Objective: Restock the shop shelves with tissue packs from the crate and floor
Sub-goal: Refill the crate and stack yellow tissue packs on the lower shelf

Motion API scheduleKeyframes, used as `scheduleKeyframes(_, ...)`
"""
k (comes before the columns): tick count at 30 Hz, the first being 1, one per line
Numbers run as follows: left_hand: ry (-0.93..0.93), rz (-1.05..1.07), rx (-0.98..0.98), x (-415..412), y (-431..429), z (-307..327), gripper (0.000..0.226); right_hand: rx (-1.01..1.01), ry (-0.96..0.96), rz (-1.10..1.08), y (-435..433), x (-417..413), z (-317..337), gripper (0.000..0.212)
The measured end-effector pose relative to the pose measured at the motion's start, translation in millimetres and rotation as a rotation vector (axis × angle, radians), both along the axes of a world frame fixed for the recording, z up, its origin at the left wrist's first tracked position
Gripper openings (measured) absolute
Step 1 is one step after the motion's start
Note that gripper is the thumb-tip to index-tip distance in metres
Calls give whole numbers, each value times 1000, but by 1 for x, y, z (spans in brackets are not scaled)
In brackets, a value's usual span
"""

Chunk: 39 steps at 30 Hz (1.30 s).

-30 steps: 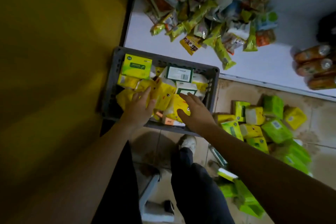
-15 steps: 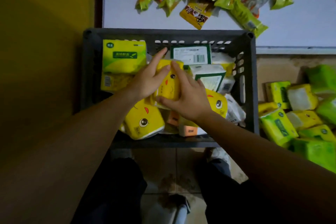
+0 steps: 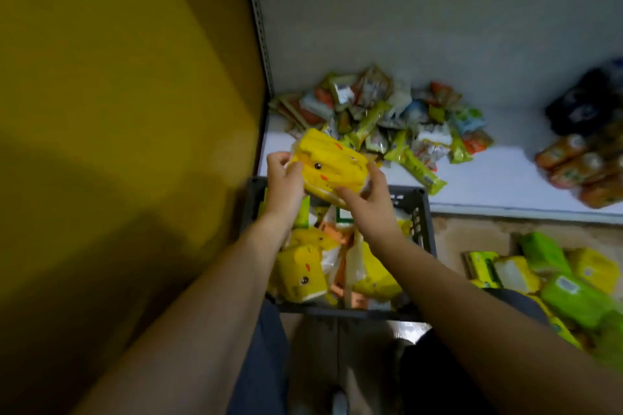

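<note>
Now both hands, left hand [image 3: 282,185] and right hand [image 3: 369,202], grip the yellow tissue pack [image 3: 328,167] between them above the crate [image 3: 423,212].

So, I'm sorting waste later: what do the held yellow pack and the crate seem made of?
The yellow pack: probably thin plastic film, slightly glossy; it wrinkles and bulges softly between the left hand and right hand. The crate: likely rigid moulded plastic, matte dark grey, with slotted walls.

White shelf [image 3: 488,185] bears snack packets [image 3: 387,121]; floor [image 3: 472,236] bears crate [image 3: 423,212], tissue packs [image 3: 573,296].
</note>
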<state>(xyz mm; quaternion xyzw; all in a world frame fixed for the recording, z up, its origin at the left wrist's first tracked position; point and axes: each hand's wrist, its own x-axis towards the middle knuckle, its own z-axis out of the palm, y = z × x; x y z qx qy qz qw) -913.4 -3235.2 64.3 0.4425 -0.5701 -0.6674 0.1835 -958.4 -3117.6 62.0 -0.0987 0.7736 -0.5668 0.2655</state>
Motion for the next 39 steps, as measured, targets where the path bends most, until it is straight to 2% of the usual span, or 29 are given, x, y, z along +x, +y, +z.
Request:
scheduleKeyframes(3,85,-12,-4,20,10,64,21,-91,97,11,2,7,63,72)
scheduleKeyframes(7,250,-14,-107,37,11,142,17,-200,314,103,8,11,140,68)
scheduleKeyframes(11,345,-17,-205,42,21,205,30,-269,443,122,17,19,200,70)
scheduleKeyframes(14,370,-2,-313,38,24,245,33,-288,498,136,22,17,242,73)
scheduleKeyframes(19,315,-33,-451,27,25,295,36,-258,620,106,23,-4,298,62)
scheduleKeyframes(22,187,-44,-563,14,12,310,48,-252,655,116,14,-19,318,61)
scheduleKeyframes(25,134,-121,-643,-4,-5,328,25,-239,693,111,0,-48,330,57)
scheduleKeyframes(30,117,-158,-796,-68,-60,339,28,-206,674,150,-46,-118,332,51)
scheduleKeyframes(35,39,-120,-803,-160,-132,336,33,-224,595,121,-120,-205,324,47)
scheduleKeyframes(39,26,-68,-772,-230,-183,318,28,-64,615,115,-180,-273,315,50)
